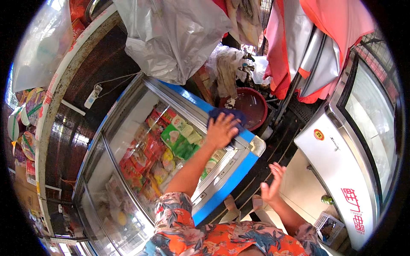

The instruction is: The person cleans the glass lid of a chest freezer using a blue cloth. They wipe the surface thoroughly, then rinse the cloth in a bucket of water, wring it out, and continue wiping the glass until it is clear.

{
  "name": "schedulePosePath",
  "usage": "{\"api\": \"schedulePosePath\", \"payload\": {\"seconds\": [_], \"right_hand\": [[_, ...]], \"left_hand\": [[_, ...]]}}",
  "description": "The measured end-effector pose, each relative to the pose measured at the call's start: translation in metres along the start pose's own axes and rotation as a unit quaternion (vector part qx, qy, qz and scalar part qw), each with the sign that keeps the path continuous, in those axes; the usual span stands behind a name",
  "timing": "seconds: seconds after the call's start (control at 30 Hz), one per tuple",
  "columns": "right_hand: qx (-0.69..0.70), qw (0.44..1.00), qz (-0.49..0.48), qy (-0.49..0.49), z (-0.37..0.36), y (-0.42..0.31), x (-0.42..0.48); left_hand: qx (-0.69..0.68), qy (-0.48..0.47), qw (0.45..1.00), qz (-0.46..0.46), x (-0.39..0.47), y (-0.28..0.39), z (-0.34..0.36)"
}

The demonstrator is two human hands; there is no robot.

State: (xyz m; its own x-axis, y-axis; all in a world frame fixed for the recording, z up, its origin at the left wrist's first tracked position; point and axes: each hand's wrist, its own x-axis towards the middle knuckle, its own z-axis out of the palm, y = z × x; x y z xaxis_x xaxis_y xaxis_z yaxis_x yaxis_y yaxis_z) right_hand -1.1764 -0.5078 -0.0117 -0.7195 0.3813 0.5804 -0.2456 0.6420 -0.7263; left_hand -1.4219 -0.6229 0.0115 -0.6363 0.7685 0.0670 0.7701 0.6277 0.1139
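My left hand (223,130) presses on a dark blue cloth (235,116), its fingers spread over it. The cloth lies on the blue and metal rim at the corner of a glass-topped chest freezer (224,188). Through the sliding glass I see red food packets (136,160) and green food packets (176,140). My right hand (274,181) is in the air to the right of the freezer, fingers apart and holding nothing.
A dark red basin (261,105) stands beyond the freezer corner, below water taps (246,67). A second, white freezer (333,166) is on the right. Plastic sheeting (173,38) and a folded red umbrella (282,48) hang ahead. A white basket (328,227) sits low right.
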Motion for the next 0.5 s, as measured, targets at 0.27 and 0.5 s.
{"api": "schedulePosePath", "payload": {"seconds": [0.27, 0.5], "right_hand": [[-0.236, 0.956, 0.175, -0.023, -0.105, 0.025, -0.105], [-0.126, 0.970, 0.209, -0.003, -0.066, 0.029, -0.080]], "left_hand": [[0.009, 0.040, 0.957, -0.289, 0.041, -0.105, -0.005], [-0.118, 0.064, 0.991, 0.008, -0.006, 0.036, 0.015]]}}
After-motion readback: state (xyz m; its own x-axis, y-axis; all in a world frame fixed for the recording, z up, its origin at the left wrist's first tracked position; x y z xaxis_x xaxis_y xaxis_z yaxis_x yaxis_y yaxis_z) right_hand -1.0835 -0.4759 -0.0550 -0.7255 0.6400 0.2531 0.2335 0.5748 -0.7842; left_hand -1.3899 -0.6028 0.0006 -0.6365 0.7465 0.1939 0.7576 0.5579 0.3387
